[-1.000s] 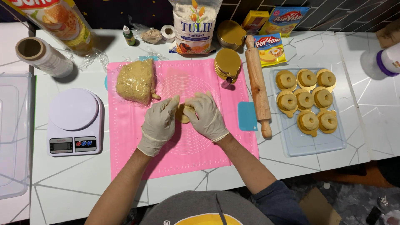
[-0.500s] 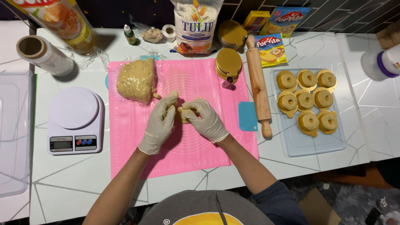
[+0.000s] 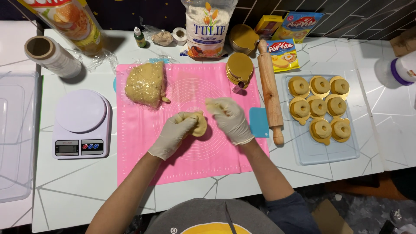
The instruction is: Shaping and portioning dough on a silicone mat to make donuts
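Two gloved hands: left hand (image 3: 174, 134) grip cups dough disc (image 3: 200, 124); right hand (image 3: 228, 118) curled beside, apart.

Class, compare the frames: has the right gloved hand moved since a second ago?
Yes. The right hand has lifted off the dough piece, which stays in the left hand, shifting slightly toward the rolling pin.

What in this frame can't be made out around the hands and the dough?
Head view:
- Dough piece: mostly covered by the left hand; full shape unclear.
- Right hand: whether its fingertips hold anything is hidden by the glove.
- Kitchen scale display: too small to read.
- White bottle: cut off by the right edge.
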